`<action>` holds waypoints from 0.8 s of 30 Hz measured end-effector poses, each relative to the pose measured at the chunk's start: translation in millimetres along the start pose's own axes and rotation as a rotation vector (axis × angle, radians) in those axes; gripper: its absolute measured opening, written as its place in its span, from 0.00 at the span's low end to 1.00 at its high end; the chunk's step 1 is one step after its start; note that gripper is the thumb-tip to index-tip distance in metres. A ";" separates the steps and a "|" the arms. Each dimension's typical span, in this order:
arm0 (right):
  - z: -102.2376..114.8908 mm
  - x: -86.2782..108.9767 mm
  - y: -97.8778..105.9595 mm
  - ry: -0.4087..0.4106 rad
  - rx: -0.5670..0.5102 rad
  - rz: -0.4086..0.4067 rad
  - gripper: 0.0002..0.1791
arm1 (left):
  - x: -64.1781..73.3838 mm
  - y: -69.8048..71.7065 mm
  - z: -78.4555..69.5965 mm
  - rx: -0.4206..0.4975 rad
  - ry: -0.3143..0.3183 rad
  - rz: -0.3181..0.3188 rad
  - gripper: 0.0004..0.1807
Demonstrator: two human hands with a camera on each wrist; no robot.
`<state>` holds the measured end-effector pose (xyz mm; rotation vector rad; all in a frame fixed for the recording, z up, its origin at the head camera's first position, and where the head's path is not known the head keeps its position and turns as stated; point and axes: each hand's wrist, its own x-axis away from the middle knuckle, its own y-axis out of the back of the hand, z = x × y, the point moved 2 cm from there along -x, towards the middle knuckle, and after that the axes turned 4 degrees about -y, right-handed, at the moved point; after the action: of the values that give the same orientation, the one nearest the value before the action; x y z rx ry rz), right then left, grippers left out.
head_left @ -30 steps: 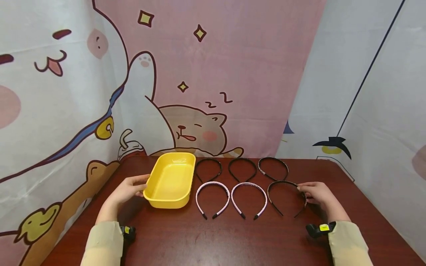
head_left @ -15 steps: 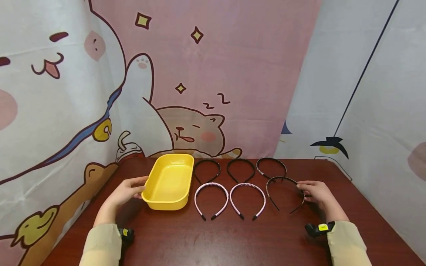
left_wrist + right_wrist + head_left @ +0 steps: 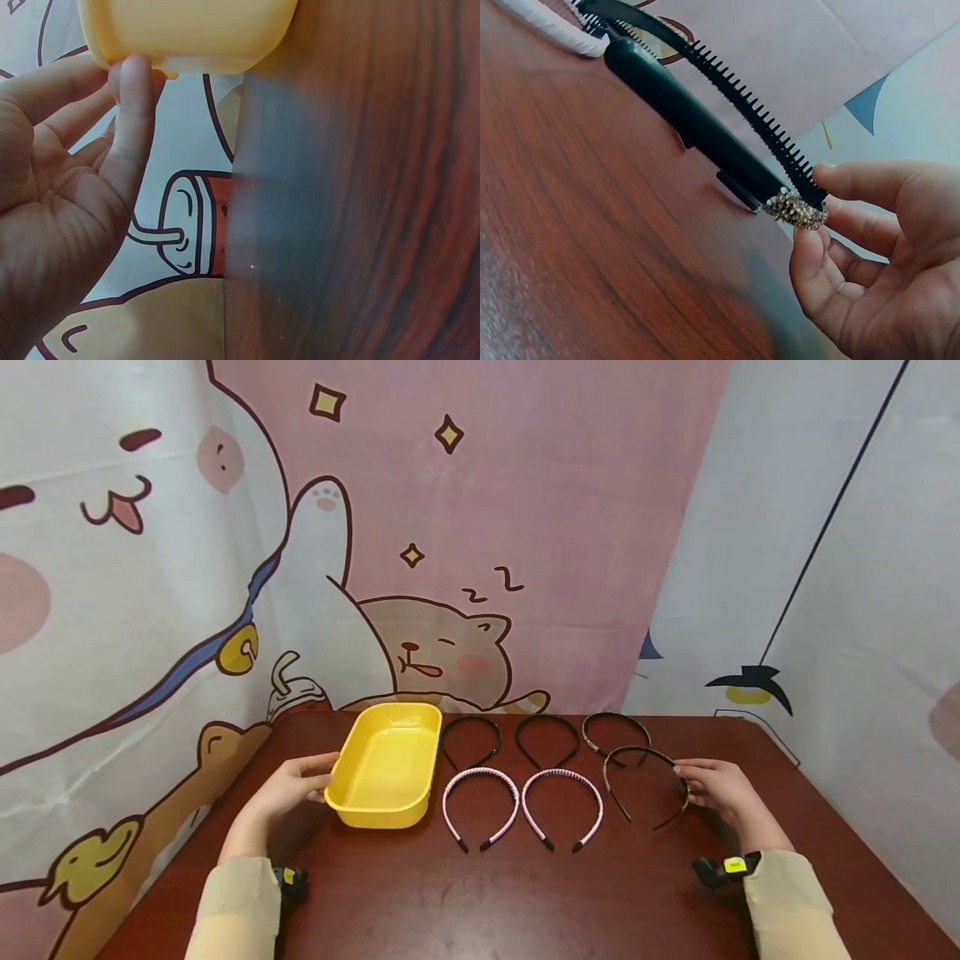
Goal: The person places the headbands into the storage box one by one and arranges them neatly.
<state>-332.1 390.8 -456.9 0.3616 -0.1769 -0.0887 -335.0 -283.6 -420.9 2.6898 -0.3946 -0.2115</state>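
Note:
In the head view, my left hand (image 3: 303, 785) holds the left side of a yellow plastic tray (image 3: 381, 819), its thumb and fingers at the wall; the left wrist view shows the same hold. With thumb and fingers, my right hand (image 3: 723, 789) pinches the right side of a dark headband (image 3: 705, 127). The band has comb teeth inside and gold glittery beads (image 3: 796, 210) near the fingertips. It tilts up over the table, its tips pointing toward me. Two pink-and-white headbands (image 3: 483, 771) with black tips lie between the hands.
Behind the pink bands lie a black headband (image 3: 471, 718), another black headband (image 3: 548, 717) and a patterned dark headband (image 3: 617, 714), partly overlapped by the held one. All rest on a reddish-brown table (image 3: 495, 902). A cartoon-printed curtain (image 3: 570, 527) hangs behind.
The dark headband in my right hand has risen and moved slightly away from me, its tips coming up. My left hand and the tray stay about where they were.

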 end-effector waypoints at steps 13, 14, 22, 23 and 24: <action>4.4 -4.5 -4.8 0.032 -0.025 0.002 0.34 | 0.2 0.0 1.0 -0.008 0.016 -0.012 0.28; 5.5 -5.1 -5.9 0.039 -0.019 0.005 0.34 | 0.2 0.2 1.2 -0.008 0.016 -0.011 0.28; 16.2 -9.6 -10.6 0.059 -0.012 0.039 0.34 | -0.6 0.7 4.1 -0.002 0.007 -0.005 0.28; 17.9 -9.9 -10.9 0.057 -0.014 0.040 0.33 | -0.8 0.7 4.3 -0.001 0.012 -0.009 0.28; 19.8 -10.2 -11.4 0.055 -0.012 0.040 0.33 | -0.9 0.7 4.6 -0.003 0.014 -0.008 0.28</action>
<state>-346.5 374.7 -444.4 0.3479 -0.1289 -0.0399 -337.0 -285.7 -424.6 2.6885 -0.3787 -0.1957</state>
